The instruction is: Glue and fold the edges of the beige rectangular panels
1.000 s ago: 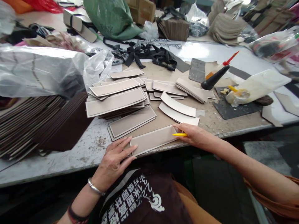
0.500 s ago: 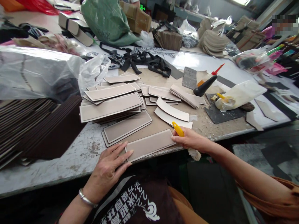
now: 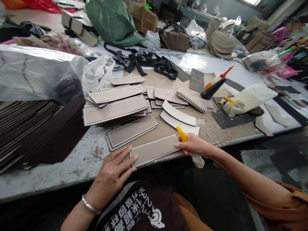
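A flat rectangular beige panel [image 3: 155,149] with a pale border lies at the table's front edge. My left hand [image 3: 115,166] rests on its left end, fingers stretched out and apart. At the panel's right end is my right hand [image 3: 192,143], its thumb on the corner. That hand is closed around a brush with a yellow handle [image 3: 182,134]; the pale, shaggy bristles [image 3: 198,160] stick out below the hand. Behind the panel lie two overlapping similar panels [image 3: 132,131] and a larger pile of them [image 3: 115,110]. Two curved white pieces [image 3: 179,114] lie beyond my right hand.
Dark panels [image 3: 55,134] stand in a row at the left under clear plastic. On the right, a white plastic bottle with a cut opening [image 3: 255,96] lies on a dark mat, near a black cone [image 3: 213,89]. Black straps [image 3: 151,64] are heaped farther back.
My right hand has shifted slightly left along the panel's end, its thumb now lying farther over the corner. The left hand keeps its place on the panel.
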`<act>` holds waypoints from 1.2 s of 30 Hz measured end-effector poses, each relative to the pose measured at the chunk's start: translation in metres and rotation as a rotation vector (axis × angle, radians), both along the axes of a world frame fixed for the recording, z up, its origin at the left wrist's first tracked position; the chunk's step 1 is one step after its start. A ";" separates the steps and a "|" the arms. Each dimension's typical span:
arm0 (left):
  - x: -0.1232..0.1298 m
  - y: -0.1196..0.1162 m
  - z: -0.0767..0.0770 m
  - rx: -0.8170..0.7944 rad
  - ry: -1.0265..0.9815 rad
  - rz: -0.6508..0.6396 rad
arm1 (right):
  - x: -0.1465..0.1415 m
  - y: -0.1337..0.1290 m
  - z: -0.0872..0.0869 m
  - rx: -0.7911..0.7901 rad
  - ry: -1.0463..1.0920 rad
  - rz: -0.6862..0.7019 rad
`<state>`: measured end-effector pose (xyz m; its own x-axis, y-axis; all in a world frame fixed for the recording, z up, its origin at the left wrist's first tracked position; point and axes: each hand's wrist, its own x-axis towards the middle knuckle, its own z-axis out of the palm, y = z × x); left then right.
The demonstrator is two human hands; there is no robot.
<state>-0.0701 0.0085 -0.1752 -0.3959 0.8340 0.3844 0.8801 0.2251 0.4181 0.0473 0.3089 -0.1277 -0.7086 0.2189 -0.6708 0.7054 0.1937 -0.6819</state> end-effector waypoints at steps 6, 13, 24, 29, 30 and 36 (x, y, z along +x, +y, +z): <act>0.001 0.000 0.000 -0.004 -0.004 0.009 | -0.001 0.000 -0.002 -0.008 0.000 -0.009; 0.000 0.000 0.001 0.002 -0.017 0.016 | -0.004 -0.002 0.003 0.005 -0.008 -0.003; 0.003 0.000 0.008 -0.043 -0.051 0.034 | -0.010 -0.005 0.008 0.056 -0.039 0.032; 0.005 0.000 0.009 -0.053 -0.045 0.039 | -0.015 -0.009 0.011 0.155 -0.115 0.061; 0.005 -0.001 0.008 -0.052 -0.039 0.035 | -0.015 -0.010 0.011 0.168 -0.122 0.060; 0.006 -0.001 0.006 -0.050 -0.011 0.025 | -0.014 -0.009 0.006 0.179 -0.107 0.050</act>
